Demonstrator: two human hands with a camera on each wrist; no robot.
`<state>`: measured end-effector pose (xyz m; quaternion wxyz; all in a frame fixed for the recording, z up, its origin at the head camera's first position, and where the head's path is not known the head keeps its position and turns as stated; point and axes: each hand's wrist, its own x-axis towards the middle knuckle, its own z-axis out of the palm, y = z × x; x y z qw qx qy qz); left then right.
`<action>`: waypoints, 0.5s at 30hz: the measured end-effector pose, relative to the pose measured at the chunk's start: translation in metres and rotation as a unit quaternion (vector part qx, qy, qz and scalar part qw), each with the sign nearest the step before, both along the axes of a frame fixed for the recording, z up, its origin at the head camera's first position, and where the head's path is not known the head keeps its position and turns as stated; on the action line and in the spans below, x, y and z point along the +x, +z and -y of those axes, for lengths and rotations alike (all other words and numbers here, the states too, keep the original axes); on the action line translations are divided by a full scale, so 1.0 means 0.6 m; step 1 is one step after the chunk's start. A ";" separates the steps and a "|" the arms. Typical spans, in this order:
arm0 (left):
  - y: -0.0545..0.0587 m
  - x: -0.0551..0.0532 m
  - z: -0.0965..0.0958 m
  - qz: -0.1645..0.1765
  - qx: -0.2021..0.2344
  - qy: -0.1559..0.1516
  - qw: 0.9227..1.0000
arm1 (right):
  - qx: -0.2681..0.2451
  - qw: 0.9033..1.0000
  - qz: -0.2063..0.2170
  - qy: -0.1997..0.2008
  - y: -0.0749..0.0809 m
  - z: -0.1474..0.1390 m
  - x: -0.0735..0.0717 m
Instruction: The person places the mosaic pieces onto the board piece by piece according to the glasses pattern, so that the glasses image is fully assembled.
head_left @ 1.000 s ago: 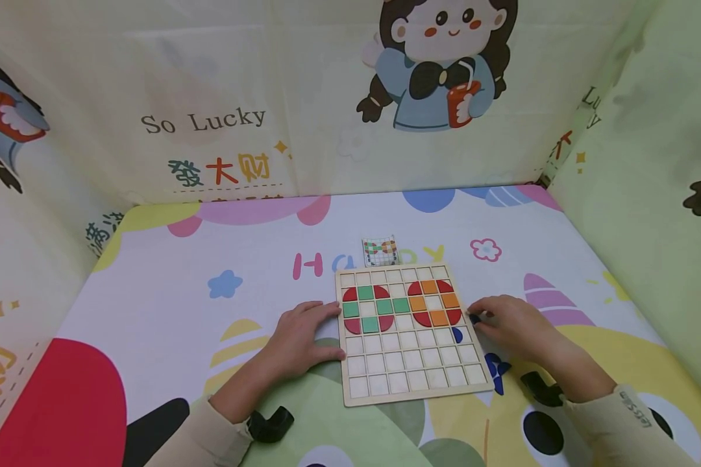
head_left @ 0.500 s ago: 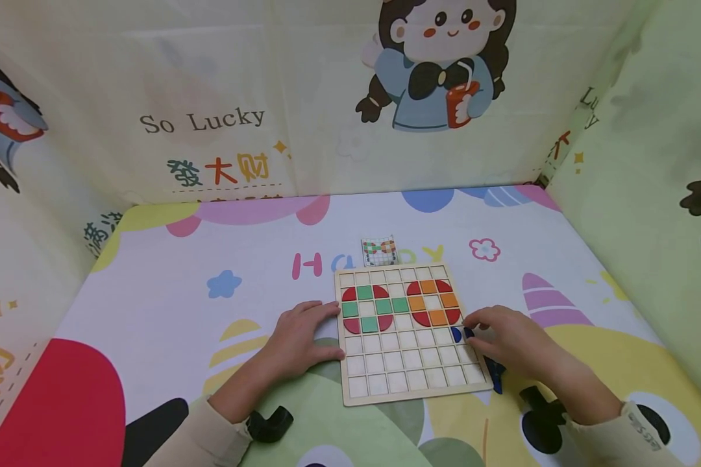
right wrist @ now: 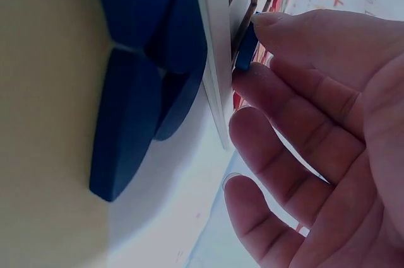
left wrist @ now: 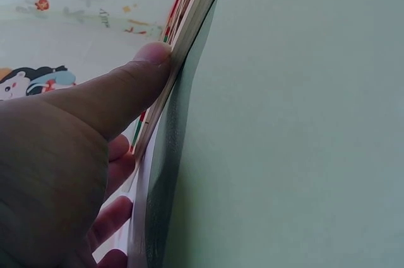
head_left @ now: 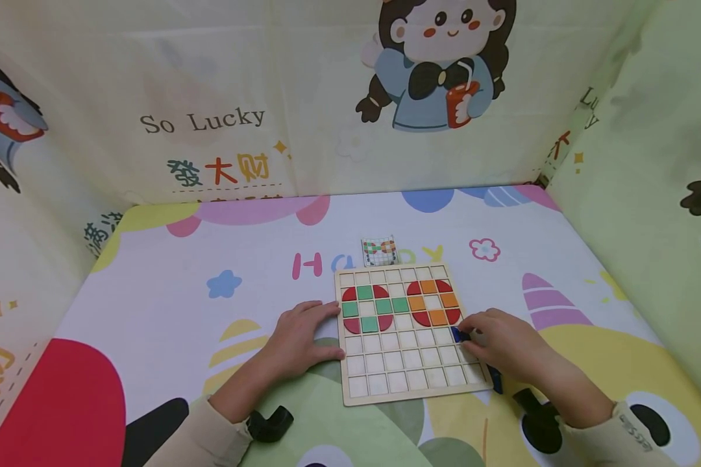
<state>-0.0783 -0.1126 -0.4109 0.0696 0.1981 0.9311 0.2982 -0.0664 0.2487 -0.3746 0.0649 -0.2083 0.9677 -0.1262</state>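
A wooden grid board lies on the table cover with red, green and orange tiles set in its upper rows. My left hand rests against the board's left side, thumb and fingers spread; in the left wrist view the thumb touches the edge. Over the board's right side, my right hand pinches a dark blue tile between thumb and index finger. Blue also shows at a right-hand cell, by the fingertips. Several loose blue tiles lie outside the board's right edge, partly hidden by the hand in the head view.
A small pattern card stands behind the board's far edge. The table wears a printed cover, and printed cloth walls rise at the back and both sides.
My right hand has moved left from beside the board's right edge onto the board, bringing the pinched blue tile to the blue one in the cell. The left hand has stayed put.
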 end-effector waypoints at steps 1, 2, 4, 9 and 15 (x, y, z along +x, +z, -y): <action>0.000 0.000 0.000 0.000 0.000 0.000 1.000 | 0.001 1.000 -0.002 -0.001 0.000 0.000 0.000; 0.000 0.000 0.000 -0.001 0.000 0.000 1.000 | 0.001 1.000 -0.002 -0.002 0.000 0.000 0.001; 0.000 0.000 0.000 -0.001 0.001 -0.001 1.000 | 0.002 1.000 -0.003 -0.003 0.001 -0.002 0.001; 0.000 0.000 0.000 -0.001 -0.001 0.000 1.000 | -0.009 1.000 0.006 -0.009 0.002 -0.005 0.005; 0.000 0.000 -0.001 -0.001 -0.004 0.002 1.000 | -0.032 0.999 0.003 0.001 -0.003 -0.008 0.018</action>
